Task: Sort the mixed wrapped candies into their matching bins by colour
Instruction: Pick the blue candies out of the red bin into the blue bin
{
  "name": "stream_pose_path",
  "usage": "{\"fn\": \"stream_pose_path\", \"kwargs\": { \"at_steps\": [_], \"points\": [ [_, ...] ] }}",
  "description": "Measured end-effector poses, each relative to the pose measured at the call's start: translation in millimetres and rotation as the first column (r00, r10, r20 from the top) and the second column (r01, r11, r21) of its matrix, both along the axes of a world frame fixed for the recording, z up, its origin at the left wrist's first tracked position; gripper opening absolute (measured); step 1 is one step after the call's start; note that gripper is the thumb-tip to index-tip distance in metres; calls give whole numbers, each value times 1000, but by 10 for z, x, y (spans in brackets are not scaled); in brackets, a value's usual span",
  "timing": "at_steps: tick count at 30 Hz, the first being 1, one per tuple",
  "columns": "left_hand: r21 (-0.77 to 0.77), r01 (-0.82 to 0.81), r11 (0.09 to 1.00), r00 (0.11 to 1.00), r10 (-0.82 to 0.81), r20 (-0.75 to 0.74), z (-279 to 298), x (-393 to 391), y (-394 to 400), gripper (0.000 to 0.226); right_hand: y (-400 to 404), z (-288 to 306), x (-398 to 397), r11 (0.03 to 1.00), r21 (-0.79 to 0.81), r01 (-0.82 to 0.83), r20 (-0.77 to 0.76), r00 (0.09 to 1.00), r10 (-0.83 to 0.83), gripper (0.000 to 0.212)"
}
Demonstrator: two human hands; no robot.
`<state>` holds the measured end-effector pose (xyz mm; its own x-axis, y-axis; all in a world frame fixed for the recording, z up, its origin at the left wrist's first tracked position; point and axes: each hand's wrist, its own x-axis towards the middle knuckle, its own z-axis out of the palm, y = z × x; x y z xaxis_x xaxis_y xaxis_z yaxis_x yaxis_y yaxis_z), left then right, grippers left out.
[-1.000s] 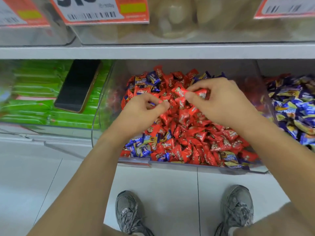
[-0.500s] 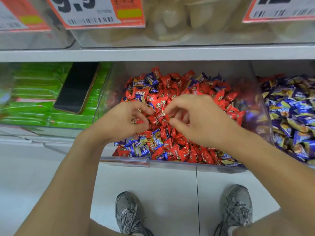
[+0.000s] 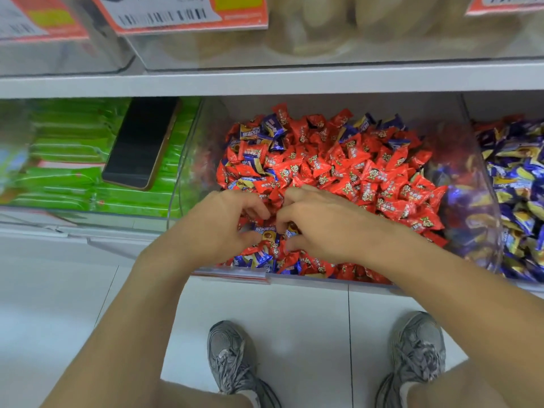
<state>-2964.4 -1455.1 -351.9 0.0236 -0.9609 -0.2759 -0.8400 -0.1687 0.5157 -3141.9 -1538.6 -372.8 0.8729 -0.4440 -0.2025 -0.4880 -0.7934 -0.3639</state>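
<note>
A clear middle bin (image 3: 188, 160) holds a heap of red wrapped candies (image 3: 347, 172) with blue wrapped candies (image 3: 272, 128) mixed in at its back left and front. Both my hands are low in the front of this bin, close together. My left hand (image 3: 217, 228) has curled fingers, and its thumb and fingertips pinch a blue candy (image 3: 266, 232) lying between the hands. My right hand (image 3: 323, 225) curls its fingers down into the pile right beside that candy; what they hold is hidden. The bin on the right (image 3: 482, 184) is filled with blue and yellow candies (image 3: 518, 184).
The left bin holds green packets (image 3: 64, 160) with a dark phone (image 3: 141, 142) lying on them. A white shelf (image 3: 265, 78) with price labels (image 3: 164, 13) hangs over the bins. My two grey shoes (image 3: 229, 360) stand on the white tiled floor below.
Both hands have drawn back from the middle of the heap to the bin's front edge and come close together. The left hand's fingers have closed on a blue candy.
</note>
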Motion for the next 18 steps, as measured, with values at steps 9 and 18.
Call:
{"fn": "stream_pose_path", "kwargs": {
  "at_steps": [9, 18],
  "points": [
    [234, 101, 967, 983, -134, 127, -200, -146, -70, 46, -46, 289, -306, 949, 312, 49, 109, 990, -87, 33],
    [105, 7, 994, 994, -18, 105, -186, -42, -128, 11, 124, -7, -109, 978, 174, -115, -80, 988, 131, 40]
  ]
}}
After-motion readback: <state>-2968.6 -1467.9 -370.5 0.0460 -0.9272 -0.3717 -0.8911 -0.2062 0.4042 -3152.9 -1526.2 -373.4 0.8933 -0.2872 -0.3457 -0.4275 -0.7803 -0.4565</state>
